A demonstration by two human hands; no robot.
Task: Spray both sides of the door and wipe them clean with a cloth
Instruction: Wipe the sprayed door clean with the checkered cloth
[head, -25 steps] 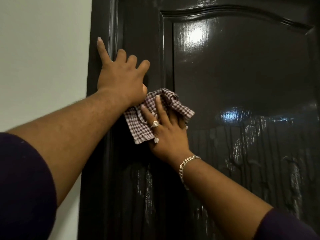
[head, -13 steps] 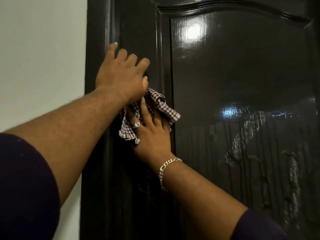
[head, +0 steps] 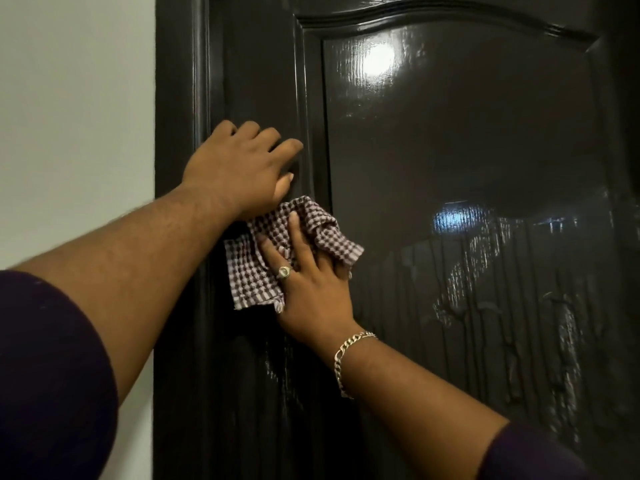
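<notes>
A glossy dark door [head: 450, 161] fills most of the view, with wet spray streaks running down its lower raised panel. My right hand [head: 311, 289], with a ring and a chain bracelet, presses a brown-and-white checked cloth [head: 256, 275] flat against the door's left stile. Just above the cloth, my left hand [head: 239, 168] rests on the door near its left edge, fingers bent against the wood and holding nothing. No spray bottle is in view.
A pale wall [head: 76, 116] lies to the left of the door's edge. The arched top moulding of the door panel [head: 433, 19] runs across the upper part of the view.
My right hand slid the cloth left onto the stile, then a little back to the right. My left hand's raised index finger curled in and the hand sits lower on the door.
</notes>
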